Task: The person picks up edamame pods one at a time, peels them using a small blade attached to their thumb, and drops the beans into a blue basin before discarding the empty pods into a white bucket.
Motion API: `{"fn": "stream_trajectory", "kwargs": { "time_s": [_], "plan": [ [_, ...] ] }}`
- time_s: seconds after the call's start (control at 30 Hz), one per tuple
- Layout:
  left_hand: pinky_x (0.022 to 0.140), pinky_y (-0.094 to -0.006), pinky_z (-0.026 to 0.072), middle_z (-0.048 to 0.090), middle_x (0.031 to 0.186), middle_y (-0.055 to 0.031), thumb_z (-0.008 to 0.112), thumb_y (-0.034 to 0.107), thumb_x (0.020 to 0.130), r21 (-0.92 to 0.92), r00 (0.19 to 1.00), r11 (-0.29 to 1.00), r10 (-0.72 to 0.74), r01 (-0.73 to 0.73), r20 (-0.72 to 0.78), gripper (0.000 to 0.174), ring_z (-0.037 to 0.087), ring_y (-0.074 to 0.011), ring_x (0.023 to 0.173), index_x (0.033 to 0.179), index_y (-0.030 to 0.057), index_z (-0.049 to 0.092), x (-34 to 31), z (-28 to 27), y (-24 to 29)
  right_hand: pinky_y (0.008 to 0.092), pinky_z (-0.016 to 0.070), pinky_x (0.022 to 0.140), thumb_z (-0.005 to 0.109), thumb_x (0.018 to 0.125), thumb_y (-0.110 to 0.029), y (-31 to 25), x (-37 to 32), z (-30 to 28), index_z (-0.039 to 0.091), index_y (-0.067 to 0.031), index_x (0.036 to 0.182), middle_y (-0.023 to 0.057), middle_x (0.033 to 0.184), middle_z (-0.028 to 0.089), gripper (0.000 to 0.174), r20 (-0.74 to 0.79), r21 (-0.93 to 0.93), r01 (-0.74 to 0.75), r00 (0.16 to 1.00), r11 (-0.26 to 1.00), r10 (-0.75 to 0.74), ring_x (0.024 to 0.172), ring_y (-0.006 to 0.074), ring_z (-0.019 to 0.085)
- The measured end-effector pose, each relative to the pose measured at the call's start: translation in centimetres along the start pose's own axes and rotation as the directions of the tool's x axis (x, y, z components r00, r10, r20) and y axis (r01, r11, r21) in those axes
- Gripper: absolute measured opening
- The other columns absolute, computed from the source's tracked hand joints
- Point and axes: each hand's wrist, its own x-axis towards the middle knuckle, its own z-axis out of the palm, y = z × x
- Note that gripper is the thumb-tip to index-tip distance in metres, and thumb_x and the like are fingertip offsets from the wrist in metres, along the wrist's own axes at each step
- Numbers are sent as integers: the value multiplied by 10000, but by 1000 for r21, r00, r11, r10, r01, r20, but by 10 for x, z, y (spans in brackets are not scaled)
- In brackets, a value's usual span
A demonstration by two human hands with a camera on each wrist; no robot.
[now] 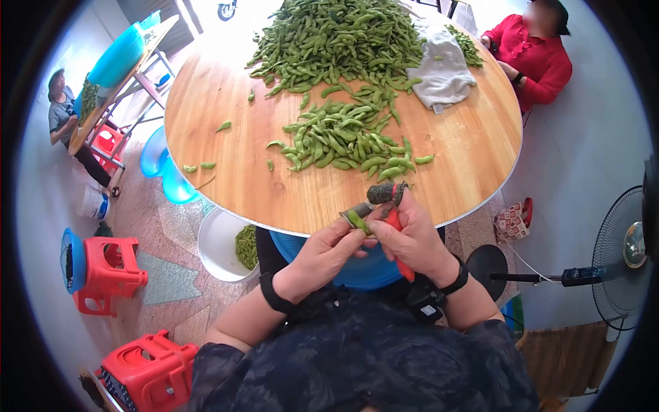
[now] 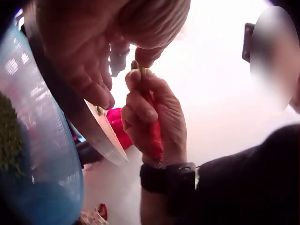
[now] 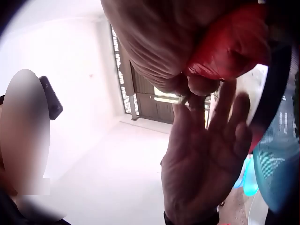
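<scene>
Slim green pod (image 1: 358, 221), held up at near edge of round light-wood table (image 1: 226, 172), btwn a person's two hands. L hand (image 1: 322, 253) is nearer, touching: thumb & finger pinch it, other fingers bent. Pod's long axis slants from upper L to lower R in head view, its lower-R end beside the thumb tip of R hand (image 1: 419, 240), which lies just to the R. R hand's fingers curl round a long red tool (image 1: 395, 221), w/ a dark, rough-textured finger cover (image 1: 386, 193) above. Beyond: small pile of green pods (image 1: 343, 141), then big heap of green pods (image 1: 336, 41), white cloth (image 1: 443, 69) to R. Below hands, a blue plastic basin (image 1: 374, 275), partly hidden by hands & table. Tool's working end can't be made out; pod's ends partly covered; wrist views dark vs. glare.
</scene>
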Motion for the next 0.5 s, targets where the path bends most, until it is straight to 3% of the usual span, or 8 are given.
{"fn": "stream_trajectory", "kwargs": {
  "time_s": [0.03, 0.1, 0.13, 0.2, 0.3, 0.37, 0.47, 0.5],
  "plan": [
    [811, -234, 479, 574, 1200, -50, 478, 132, 1004, -114, 999, 993, -9, 14, 41, 375, 578, -105, 997, 1358, 12, 456, 1, 2, -3, 189, 412, 457, 602, 920, -138, 6, -1, 6, 404, -56, 1256, 12, 885, 610, 399, 5, 5, -4, 1000, 1000, 4, 591, 19, 527],
    [832, -246, 475, 580, 1194, -48, 488, 123, 1003, -136, 1000, 990, -21, 19, -8, 397, 566, -99, 1017, 1386, 32, 440, 1, 1, -17, 239, 448, 490, 620, 905, -134, 16, -3, 15, 438, -36, 1218, 39, 813, 603, 375, -171, -99, 24, 984, 995, -41, 586, 76, 549],
    [833, -247, 475, 590, 1176, -44, 493, 121, 1001, -148, 998, 988, 33, -40, -49, 365, 572, -98, 1008, 1354, 33, 467, 0, 1, -19, 239, 448, 490, 620, 905, -134, 21, -2, 15, 438, -36, 1218, 39, 813, 603, 375, -166, -93, 22, 986, 995, -37, 586, 76, 549],
    [835, -248, 476, 600, 1158, -40, 498, 118, 999, -150, 992, 984, 79, -93, -96, 334, 577, -97, 999, 1322, 33, 494, -4, -2, -19, 296, 479, 544, 599, 899, -117, 29, -2, 16, 483, -14, 1170, 81, 749, 598, 312, -187, -485, 189, 932, 854, -312, 600, 149, 581],
    [810, -234, 476, 617, 1057, -11, 513, 112, 992, -14, 986, 986, 165, -166, -33, 243, 578, -79, 918, 1219, 31, 544, -12, -8, -11, 336, 492, 592, 556, 895, -91, 20, -8, 7, 514, 4, 1086, 122, 718, 595, 217, -86, -388, 129, 981, 913, -175, 628, 214, 609],
    [764, -230, 449, 596, 906, 23, 527, 107, 985, 123, 993, 991, 71, -58, -98, 139, 539, -71, 815, 1083, 20, 573, -18, -8, -1, 324, 483, 577, 510, 894, -66, 9, -9, 6, 516, 8, 1022, 111, 703, 591, 148, -49, -313, 99, 992, 945, -120, 620, 196, 603],
    [743, -209, 422, 566, 894, 44, 539, 110, 980, 204, 998, 978, 51, -45, -24, 132, 494, -46, 800, 1071, 22, 578, -21, -14, -6, 308, 461, 554, 487, 887, -46, 1, -9, 6, 511, 8, 962, 78, 681, 570, 95, 30, -381, 109, 994, 918, -106, 598, 160, 571],
    [743, -209, 422, 566, 894, 44, 539, 110, 980, 203, 999, 978, 44, -38, -24, 132, 494, -46, 800, 1071, 22, 578, -21, -14, -9, 297, 448, 545, 484, 881, -42, 2, -9, 5, 515, 7, 955, 64, 678, 558, 94, 54, -315, 22, 999, 949, -5, 589, 145, 547]
  ]
}}
